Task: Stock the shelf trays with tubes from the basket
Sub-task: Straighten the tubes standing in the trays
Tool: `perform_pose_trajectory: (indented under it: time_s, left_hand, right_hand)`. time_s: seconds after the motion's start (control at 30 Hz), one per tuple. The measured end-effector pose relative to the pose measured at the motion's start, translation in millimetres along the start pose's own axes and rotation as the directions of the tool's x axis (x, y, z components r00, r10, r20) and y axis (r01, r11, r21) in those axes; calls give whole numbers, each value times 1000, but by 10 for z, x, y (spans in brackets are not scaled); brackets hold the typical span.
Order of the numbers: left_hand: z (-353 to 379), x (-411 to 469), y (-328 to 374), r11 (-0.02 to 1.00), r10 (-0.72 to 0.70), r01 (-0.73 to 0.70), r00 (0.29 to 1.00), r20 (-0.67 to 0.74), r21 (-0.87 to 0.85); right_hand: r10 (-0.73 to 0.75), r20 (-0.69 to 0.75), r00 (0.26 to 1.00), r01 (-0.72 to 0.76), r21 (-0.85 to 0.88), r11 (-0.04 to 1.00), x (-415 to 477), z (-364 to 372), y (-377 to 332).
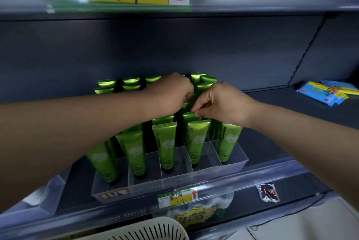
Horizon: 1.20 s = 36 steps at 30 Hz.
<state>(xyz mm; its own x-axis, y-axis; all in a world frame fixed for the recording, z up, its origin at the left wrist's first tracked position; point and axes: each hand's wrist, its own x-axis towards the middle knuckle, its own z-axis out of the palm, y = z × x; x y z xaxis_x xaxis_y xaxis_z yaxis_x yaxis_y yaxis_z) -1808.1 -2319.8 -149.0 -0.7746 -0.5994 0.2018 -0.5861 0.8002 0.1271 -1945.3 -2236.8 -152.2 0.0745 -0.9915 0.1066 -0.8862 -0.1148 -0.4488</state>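
A clear divided tray point(229, 162) stands on the dark shelf, filled with several upright green Chamomile tubes point(167, 146). My left hand point(172, 92) reaches over the tray's middle rows, its fingers curled down around the top of a green tube. My right hand point(219, 104) is just beside it and pinches the crimped top edge of a green tube point(189, 115) in the second row. The white slotted basket point(147, 229) shows at the bottom edge, its contents hidden.
Blue and yellow packets point(328, 92) lie on the shelf at the far right. A small black sachet point(268, 193) sits on the shelf's front rail, near a yellow price tag point(178, 198). Another clear tray point(50, 191) stands at the left.
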Motion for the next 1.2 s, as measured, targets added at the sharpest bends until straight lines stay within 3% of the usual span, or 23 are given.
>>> perform_pose_trajectory:
  time_s: [0.33,0.53,0.7,0.87,1.0,1.2]
  left_hand:
    - [-25,-28,-7,999,8,-8,1000,12,41]
    - [-119,14,33,999,31,-32,998,-52,-12]
    - [-147,152,196,988,81,-96,989,-121,-120]
    - [-82,304,403,984,120,-129,990,-80,-126]
    - [6,408,462,994,76,-75,997,4,-77]
    - [111,459,465,997,53,-51,997,51,-53]
  right_hand:
    - [7,46,999,-7,2,1000,-5,-57,-16]
    - [38,-120,992,-26,103,994,-113,-355,107]
    - [114,-154,981,-100,95,990,-243,-552,299]
    - [168,-88,982,-164,55,985,-332,-536,420]
    - [180,-44,983,-181,-22,983,-325,-441,479]
    - [160,-80,984,-165,-61,984,-283,-358,532]
